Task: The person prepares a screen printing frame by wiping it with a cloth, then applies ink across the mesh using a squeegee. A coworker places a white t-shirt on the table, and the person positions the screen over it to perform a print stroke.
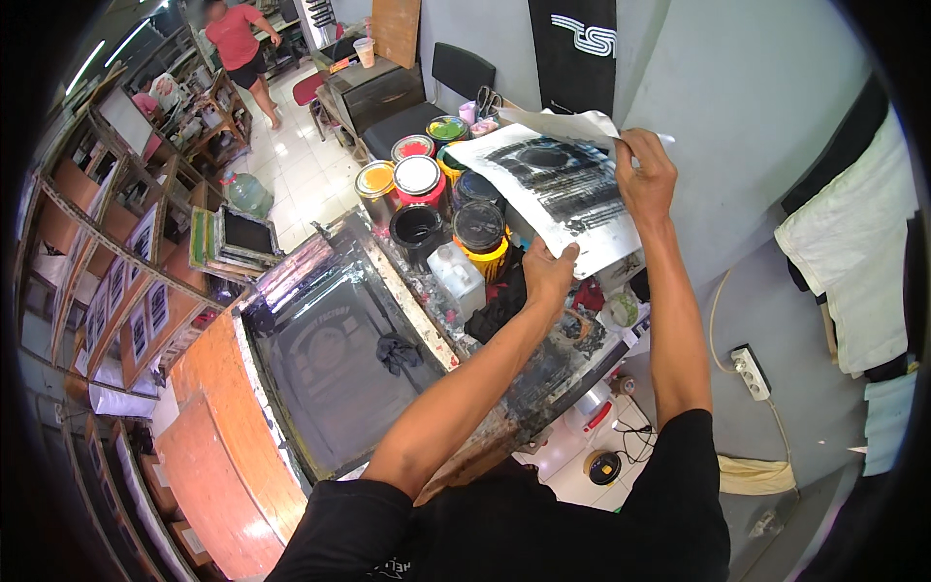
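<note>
A white paper sheet point(601, 254) smeared with black ink is held up over the ink cans at the upper middle. My left hand point(550, 276) pinches its near lower edge. At the upper right, my right hand point(647, 173) is closed on its far right corner, where a second pale layer point(567, 123) curls up; I cannot tell whether that is another sheet or a fold. Left of my left forearm lies a framed printing screen point(325, 388) with dark mesh and a faint round design. A crumpled black rag point(397, 354) rests on the mesh.
Open ink cans, among them a white-topped one point(417, 176) and a black one point(417, 225), crowd beside the screen with a plastic container point(456, 275). Wooden racks point(107, 262) line the left. A person in a red shirt point(236, 37) stands far back. A power strip point(751, 373) hangs right.
</note>
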`<control>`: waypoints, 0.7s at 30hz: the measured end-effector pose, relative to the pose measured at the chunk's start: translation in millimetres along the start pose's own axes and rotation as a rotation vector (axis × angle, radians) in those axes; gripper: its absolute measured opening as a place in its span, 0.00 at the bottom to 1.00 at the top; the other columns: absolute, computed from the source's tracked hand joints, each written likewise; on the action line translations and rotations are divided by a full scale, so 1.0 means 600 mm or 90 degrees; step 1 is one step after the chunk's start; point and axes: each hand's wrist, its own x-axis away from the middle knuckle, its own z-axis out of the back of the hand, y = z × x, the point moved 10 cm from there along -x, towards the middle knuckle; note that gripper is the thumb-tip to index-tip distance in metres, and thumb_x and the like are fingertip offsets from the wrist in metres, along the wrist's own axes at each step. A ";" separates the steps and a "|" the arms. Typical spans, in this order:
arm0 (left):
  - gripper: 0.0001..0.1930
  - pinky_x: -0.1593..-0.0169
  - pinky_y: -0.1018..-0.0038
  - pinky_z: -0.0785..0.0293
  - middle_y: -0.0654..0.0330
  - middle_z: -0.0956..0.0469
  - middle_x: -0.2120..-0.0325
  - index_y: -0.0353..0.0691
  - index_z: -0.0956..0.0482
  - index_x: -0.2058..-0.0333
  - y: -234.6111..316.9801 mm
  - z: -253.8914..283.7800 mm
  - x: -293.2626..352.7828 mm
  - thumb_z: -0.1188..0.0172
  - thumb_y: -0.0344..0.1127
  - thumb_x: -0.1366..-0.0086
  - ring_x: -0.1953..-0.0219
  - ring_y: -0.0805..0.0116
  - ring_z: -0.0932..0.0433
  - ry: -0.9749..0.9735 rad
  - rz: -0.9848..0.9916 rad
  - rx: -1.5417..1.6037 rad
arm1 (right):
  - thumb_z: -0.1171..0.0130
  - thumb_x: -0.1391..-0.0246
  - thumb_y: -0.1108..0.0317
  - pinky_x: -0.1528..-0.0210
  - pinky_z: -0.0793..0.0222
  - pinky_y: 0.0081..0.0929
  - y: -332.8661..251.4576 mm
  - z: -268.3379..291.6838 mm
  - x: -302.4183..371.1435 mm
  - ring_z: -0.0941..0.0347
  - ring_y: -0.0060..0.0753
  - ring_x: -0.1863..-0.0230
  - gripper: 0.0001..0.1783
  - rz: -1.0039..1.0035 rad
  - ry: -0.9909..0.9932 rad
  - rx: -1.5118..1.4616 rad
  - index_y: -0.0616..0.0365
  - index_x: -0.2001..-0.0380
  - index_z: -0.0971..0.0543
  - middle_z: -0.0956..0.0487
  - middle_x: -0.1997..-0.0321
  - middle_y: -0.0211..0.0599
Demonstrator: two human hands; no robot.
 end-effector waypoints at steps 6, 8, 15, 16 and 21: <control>0.20 0.53 0.75 0.24 0.56 0.18 0.54 0.31 0.28 0.46 0.061 0.017 0.101 0.39 0.21 0.36 0.56 0.72 0.19 -0.131 -0.083 0.064 | 0.40 0.46 0.72 0.56 0.25 0.41 0.053 -0.102 0.029 0.20 0.50 0.59 0.07 -0.046 -0.299 0.041 0.59 0.65 0.16 0.18 0.58 0.42; 0.19 0.51 0.74 0.25 0.56 0.18 0.54 0.30 0.28 0.46 0.067 0.029 0.136 0.41 0.21 0.36 0.56 0.71 0.20 -0.147 -0.049 0.077 | 0.40 0.46 0.70 0.53 0.26 0.44 0.082 -0.136 0.061 0.20 0.51 0.57 0.07 -0.055 -0.431 0.085 0.59 0.66 0.15 0.18 0.59 0.43; 0.16 0.62 0.77 0.20 0.56 0.17 0.58 0.33 0.27 0.47 0.097 0.059 0.239 0.41 0.26 0.33 0.60 0.75 0.19 -0.208 0.058 0.148 | 0.42 0.45 0.69 0.45 0.28 0.42 0.110 -0.123 0.111 0.22 0.56 0.49 0.17 -0.186 -0.558 0.047 0.57 0.52 0.17 0.19 0.51 0.53; 0.16 0.62 0.77 0.19 0.56 0.17 0.58 0.33 0.27 0.47 0.099 0.060 0.251 0.41 0.26 0.32 0.60 0.74 0.18 -0.218 0.059 0.170 | 0.43 0.45 0.69 0.44 0.28 0.42 0.112 -0.103 0.110 0.23 0.57 0.49 0.18 -0.197 -0.526 0.029 0.57 0.50 0.17 0.19 0.50 0.55; 0.19 0.47 0.71 0.24 0.54 0.21 0.49 0.32 0.29 0.42 0.124 0.078 0.332 0.42 0.27 0.31 0.51 0.69 0.21 -0.238 0.145 0.262 | 0.50 0.37 0.65 0.44 0.31 0.34 0.062 0.040 0.130 0.23 0.43 0.49 0.23 -0.350 -0.427 -0.144 0.61 0.41 0.24 0.19 0.45 0.48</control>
